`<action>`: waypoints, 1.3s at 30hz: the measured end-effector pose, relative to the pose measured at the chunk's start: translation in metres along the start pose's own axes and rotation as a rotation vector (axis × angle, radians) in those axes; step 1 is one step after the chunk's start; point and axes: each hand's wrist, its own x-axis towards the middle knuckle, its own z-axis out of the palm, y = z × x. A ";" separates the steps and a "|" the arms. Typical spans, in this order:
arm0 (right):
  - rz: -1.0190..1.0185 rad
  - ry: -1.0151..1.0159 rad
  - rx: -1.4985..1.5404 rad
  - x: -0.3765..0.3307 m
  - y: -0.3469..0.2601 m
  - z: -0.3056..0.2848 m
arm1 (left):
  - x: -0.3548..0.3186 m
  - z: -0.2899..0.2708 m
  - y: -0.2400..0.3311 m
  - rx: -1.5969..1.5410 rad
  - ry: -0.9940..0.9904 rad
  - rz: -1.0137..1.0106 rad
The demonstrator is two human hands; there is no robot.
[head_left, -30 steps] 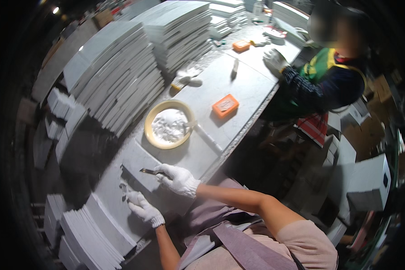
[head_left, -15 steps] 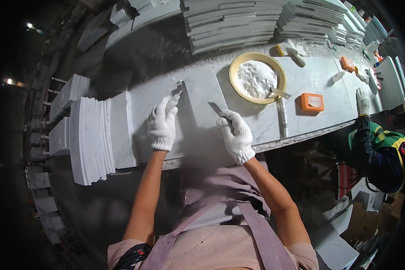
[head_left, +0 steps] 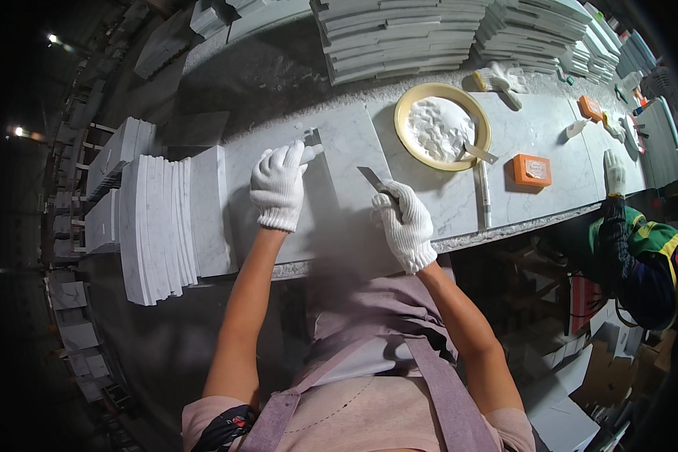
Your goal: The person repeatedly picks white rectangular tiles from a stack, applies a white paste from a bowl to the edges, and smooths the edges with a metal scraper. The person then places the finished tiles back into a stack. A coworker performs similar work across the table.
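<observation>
Your gloved left hand [head_left: 279, 184] lies flat, fingers spread, on the marble slab [head_left: 339, 162] on the bench [head_left: 557, 188], your right hand [head_left: 404, 224] is closed around a putty knife [head_left: 373, 179] whose handle the glove hides, and beyond sits a yellow bowl [head_left: 442, 115] of white filler.

We have turned to face the worktop squarely; our white-gloved left hand [head_left: 279, 184] now presses the grey marble slab [head_left: 331, 162].
</observation>
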 end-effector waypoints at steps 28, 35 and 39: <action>0.036 -0.002 0.019 0.001 0.002 0.001 | 0.019 -0.008 0.010 0.070 0.085 0.144; 0.077 -0.002 0.093 0.000 -0.001 0.001 | 0.019 -0.009 0.011 0.059 0.012 0.118; 0.134 -0.029 0.121 0.000 -0.003 0.000 | 0.018 -0.008 0.010 0.061 0.024 0.118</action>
